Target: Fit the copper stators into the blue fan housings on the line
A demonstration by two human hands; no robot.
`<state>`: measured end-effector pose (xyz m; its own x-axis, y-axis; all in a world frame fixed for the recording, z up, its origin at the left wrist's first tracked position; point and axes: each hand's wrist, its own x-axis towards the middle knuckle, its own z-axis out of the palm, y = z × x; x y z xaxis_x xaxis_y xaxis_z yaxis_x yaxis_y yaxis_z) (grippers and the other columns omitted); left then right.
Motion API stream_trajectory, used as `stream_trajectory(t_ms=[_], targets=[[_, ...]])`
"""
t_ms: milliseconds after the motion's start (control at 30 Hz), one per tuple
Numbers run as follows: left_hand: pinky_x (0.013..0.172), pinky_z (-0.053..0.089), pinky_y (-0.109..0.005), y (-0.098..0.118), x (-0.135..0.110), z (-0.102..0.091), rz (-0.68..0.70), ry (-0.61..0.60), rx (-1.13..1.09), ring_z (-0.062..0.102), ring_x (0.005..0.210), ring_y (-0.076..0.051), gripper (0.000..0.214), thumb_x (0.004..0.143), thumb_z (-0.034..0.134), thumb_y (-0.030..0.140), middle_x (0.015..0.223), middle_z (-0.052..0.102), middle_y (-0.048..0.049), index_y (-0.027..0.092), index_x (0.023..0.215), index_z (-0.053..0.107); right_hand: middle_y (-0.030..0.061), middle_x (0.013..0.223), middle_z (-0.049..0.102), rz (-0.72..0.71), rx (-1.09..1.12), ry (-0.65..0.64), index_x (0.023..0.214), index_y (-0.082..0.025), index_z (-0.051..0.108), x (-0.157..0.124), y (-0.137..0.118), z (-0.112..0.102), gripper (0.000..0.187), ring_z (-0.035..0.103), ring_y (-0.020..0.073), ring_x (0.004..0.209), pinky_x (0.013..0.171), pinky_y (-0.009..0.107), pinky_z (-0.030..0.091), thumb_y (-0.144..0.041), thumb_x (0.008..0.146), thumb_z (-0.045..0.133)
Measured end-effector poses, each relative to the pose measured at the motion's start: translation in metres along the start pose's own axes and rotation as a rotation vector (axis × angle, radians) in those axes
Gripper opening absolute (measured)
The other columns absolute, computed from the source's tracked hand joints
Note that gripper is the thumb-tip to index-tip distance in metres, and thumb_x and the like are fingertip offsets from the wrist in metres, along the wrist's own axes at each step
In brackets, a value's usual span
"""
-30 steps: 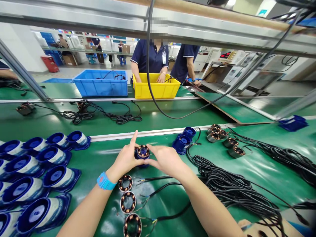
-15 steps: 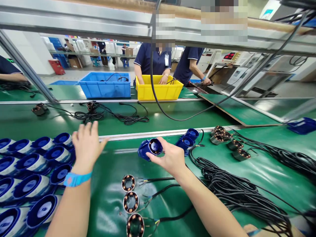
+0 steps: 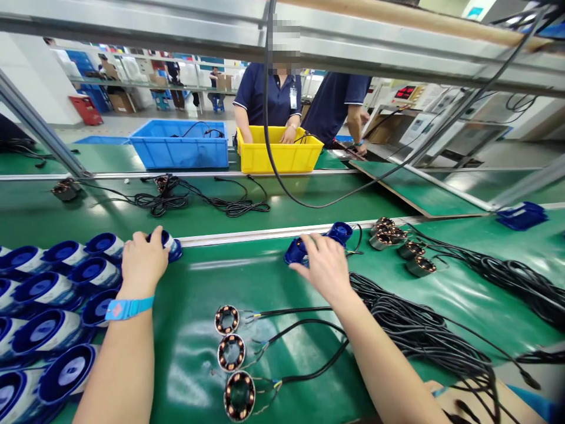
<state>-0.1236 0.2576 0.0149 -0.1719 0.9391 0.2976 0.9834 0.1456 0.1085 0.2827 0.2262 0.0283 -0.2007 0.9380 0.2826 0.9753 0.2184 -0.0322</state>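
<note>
My left hand, with a blue band at the wrist, closes round a blue motor housing beside the far rail. Rows of blue housings with pale labels stand left of it. Farther right, my right hand has thumb and fingers around another blue housing. Just beyond its fingers stands a further blue housing with a black cable. Between my forearms lie three copper-wound stator rings, their leads joined to black cables.
Several stators and heaped black cables lie at right. Across the rail are coiled cords, a blue bin and a yellow bin with a co-worker's hands in it. A black cable hangs in front.
My left hand, spread before, has closed on a blue housing. My right hand has carried its housing rightward, up to the other blue housings. The view has shifted slightly.
</note>
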Motion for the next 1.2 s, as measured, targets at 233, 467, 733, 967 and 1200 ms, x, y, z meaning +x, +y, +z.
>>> stream_trajectory(t_ms=[233, 467, 733, 967, 1200], targets=[[0.110, 0.044, -0.043, 0.029, 0.001, -0.003, 0.302, -0.239, -0.267, 0.057, 0.122, -0.032, 0.057, 0.086, 0.063, 0.042, 0.130, 0.057, -0.0146, 0.022, 0.139, 0.055, 0.0088, 0.132, 0.069, -0.443, 0.663, -0.551, 0.146, -0.018, 0.053, -0.034, -0.099, 0.015, 0.063, 0.069, 0.0234, 0.115, 0.099, 0.031, 0.054, -0.030, 0.090, 0.076], [0.102, 0.050, -0.038, 0.083, -0.015, -0.002, 0.464, -0.462, -0.514, 0.063, 0.119, -0.026, 0.114, 0.074, 0.082, 0.037, 0.132, 0.065, -0.0069, 0.033, 0.162, 0.010, 0.0060, 0.117, 0.076, -0.333, 0.673, -0.371, 0.138, -0.023, 0.061, -0.021, -0.072, -0.010, 0.048, 0.074, 0.0250, 0.100, 0.085, 0.032, 0.057, -0.036, 0.094, 0.072], [0.104, 0.047, -0.040, 0.126, -0.038, 0.001, 0.525, -0.632, -0.793, 0.063, 0.120, -0.028, 0.130, 0.071, 0.085, 0.029, 0.126, 0.068, -0.0037, 0.035, 0.162, -0.008, 0.0076, 0.122, 0.074, -0.199, 0.593, -0.143, 0.138, -0.018, 0.061, -0.006, -0.049, -0.019, 0.044, 0.074, 0.0234, 0.101, 0.085, 0.032, 0.057, -0.031, 0.097, 0.069], [0.104, 0.047, -0.040, 0.131, -0.040, 0.001, 0.536, -0.620, -0.780, 0.062, 0.120, -0.028, 0.133, 0.068, 0.085, 0.024, 0.123, 0.068, -0.0034, 0.033, 0.162, -0.008, 0.0076, 0.105, 0.071, -0.456, 0.356, -0.193, 0.140, -0.024, 0.060, -0.007, -0.039, -0.029, 0.046, 0.067, 0.0250, 0.098, 0.087, 0.038, 0.055, -0.033, 0.096, 0.070], [0.108, 0.046, -0.040, 0.131, -0.041, 0.002, 0.592, -0.594, -0.741, 0.059, 0.128, -0.026, 0.130, 0.071, 0.085, 0.026, 0.132, 0.066, -0.0039, 0.036, 0.162, -0.007, 0.0136, 0.138, 0.055, -0.412, 0.468, -0.198, 0.153, -0.022, 0.041, -0.003, -0.042, -0.016, 0.085, 0.059, 0.0284, 0.122, 0.104, 0.045, 0.052, -0.052, 0.083, 0.080]])
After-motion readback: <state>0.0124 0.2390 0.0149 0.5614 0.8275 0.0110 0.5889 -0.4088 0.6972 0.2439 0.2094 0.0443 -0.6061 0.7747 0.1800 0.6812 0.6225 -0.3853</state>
